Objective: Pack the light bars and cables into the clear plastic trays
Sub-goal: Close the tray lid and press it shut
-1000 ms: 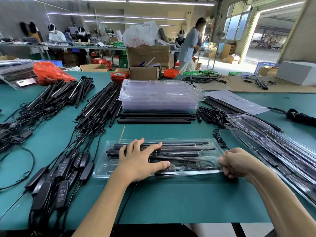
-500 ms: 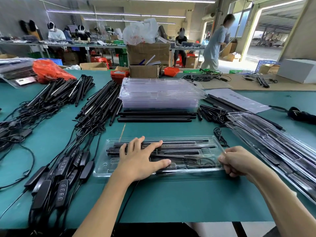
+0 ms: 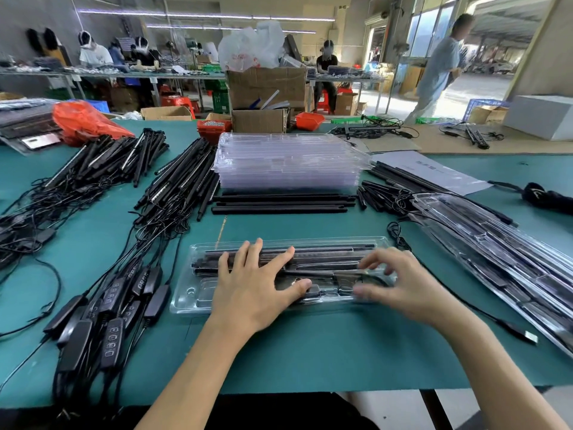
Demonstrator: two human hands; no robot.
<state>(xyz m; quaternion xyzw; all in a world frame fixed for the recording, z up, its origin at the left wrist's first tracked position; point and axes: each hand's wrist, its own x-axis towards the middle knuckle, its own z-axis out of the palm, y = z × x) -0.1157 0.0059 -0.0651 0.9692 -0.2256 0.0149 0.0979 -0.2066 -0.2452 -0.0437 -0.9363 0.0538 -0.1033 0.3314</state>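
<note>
A clear tray [image 3: 192, 301] holding black light bars [image 3: 322, 257] and cables lies on the green bench [image 3: 310, 352], straight ahead of the person. The left hand [image 3: 254, 287] rests flat on the tray's middle, fingers spread and straight. The right hand [image 3: 400, 283], blurred, is over the tray's right end, fingers curled toward the cable [image 3: 376, 279]; I cannot tell whether it grips.

filled tray [image 3: 198, 301] front centre; empty tray stack [image 3: 291, 159] behind; cable pile [image 3: 102, 305] left.
</note>
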